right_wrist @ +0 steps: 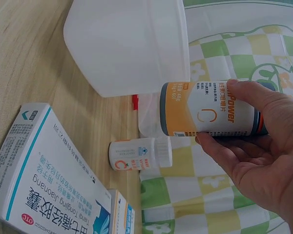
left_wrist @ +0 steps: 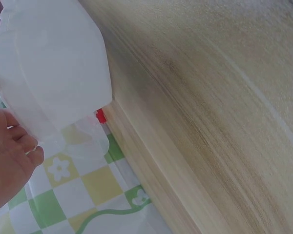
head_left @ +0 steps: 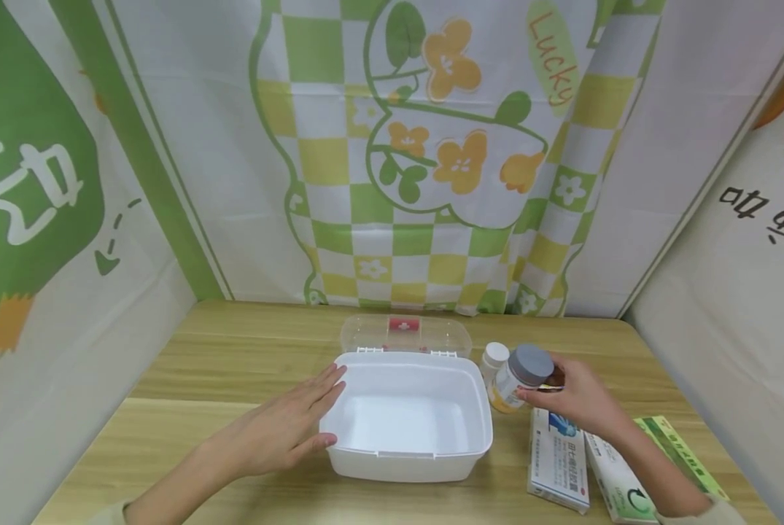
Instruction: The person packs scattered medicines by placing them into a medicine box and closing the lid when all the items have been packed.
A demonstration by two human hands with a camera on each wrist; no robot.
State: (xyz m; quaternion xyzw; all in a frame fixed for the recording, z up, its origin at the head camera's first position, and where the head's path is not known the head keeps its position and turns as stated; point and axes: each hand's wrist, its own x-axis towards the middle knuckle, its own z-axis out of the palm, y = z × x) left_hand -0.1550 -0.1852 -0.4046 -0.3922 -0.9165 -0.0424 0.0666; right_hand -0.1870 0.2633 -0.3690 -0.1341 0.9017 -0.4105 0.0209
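A white plastic box [head_left: 405, 467] stands on the table with its clear lid [head_left: 372, 332] folded back behind it; its inside looks bare. My left hand [head_left: 280, 426] rests against the box's left rim, fingers fairly straight. Off the box's right side, my right hand [head_left: 582, 397] grips a grey-capped pill bottle [head_left: 513, 390] with a white and orange label. In the right wrist view the bottle [right_wrist: 200, 109] is held off the table between thumb and fingers. A smaller white-capped bottle [right_wrist: 136, 154] stands on the table close by.
To the right lie a white and blue medicine box [head_left: 559, 467], a white and green box [head_left: 618, 481] and a green-yellow box [head_left: 683, 452], partly under the right forearm. A patterned curtain [head_left: 424, 255] hangs behind the wooden table [head_left: 234, 364].
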